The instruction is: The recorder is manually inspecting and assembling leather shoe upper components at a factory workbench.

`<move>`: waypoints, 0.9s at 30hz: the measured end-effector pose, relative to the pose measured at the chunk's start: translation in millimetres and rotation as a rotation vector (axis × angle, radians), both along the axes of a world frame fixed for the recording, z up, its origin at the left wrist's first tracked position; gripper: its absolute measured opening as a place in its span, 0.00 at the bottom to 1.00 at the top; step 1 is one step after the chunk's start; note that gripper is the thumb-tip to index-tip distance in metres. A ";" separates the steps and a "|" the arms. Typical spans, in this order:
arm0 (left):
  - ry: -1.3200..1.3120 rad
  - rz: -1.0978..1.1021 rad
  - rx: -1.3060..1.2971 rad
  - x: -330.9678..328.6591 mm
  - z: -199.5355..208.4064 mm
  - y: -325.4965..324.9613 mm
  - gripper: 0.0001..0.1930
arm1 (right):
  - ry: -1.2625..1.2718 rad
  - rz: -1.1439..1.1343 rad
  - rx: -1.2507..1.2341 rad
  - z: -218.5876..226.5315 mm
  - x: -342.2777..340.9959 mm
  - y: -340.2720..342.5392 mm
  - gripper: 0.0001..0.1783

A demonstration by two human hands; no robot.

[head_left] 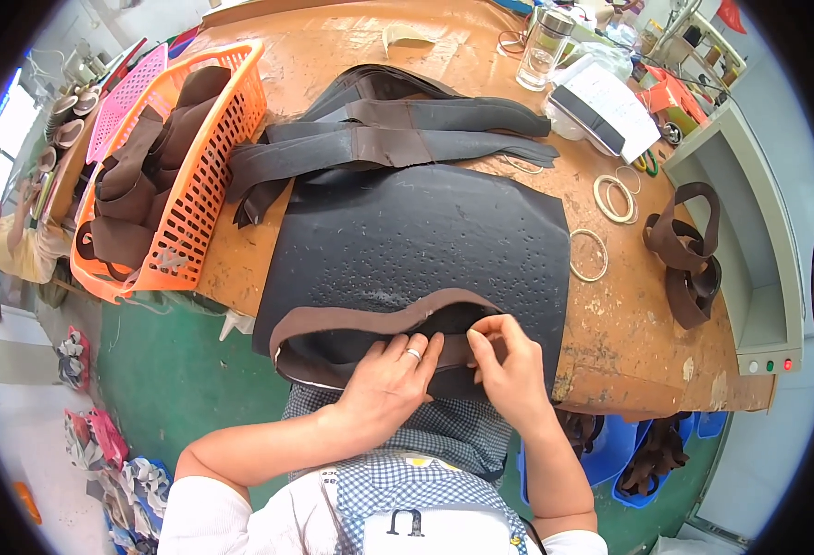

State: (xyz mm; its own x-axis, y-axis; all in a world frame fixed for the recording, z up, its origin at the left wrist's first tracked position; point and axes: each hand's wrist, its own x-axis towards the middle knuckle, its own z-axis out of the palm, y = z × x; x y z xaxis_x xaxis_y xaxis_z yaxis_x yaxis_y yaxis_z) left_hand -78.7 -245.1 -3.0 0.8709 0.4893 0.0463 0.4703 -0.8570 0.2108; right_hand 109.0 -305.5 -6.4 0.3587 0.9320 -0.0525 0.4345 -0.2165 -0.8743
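Note:
A brown leather-like band (384, 318) forms a long loop, standing on edge on a black pitted mat (425, 231) at the table's near edge. Its inner side looks dark, and a pale edge shows at its left end. My left hand (393, 379), with a ring on one finger, grips the near side of the loop, fingers reaching over into it. Just right of it, my right hand (510, 368) pinches the same near side between thumb and forefinger. Whatever small piece may lie between those fingertips is hidden.
Beyond the mat lies a stack of grey and brown strips (388, 146). An orange basket (240, 120) of brown pieces stands left. To the right are tape rolls (615, 199), brown bands (684, 240) and a grey machine housing (749, 240). A glass jar (543, 51) stands far back.

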 end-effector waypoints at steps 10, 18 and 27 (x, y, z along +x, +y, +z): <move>-0.099 -0.097 -0.183 -18.2 9.9 39.5 0.23 | 0.432 -0.103 0.313 18.2 15.7 0.8 0.10; -1.026 0.262 -0.508 -11.6 91.7 87.9 0.09 | 0.404 -0.273 0.446 25.9 2.9 -2.6 0.05; -1.529 0.484 -1.418 -8.4 -18.6 36.6 0.09 | -0.457 0.004 0.690 57.4 -44.8 27.1 0.16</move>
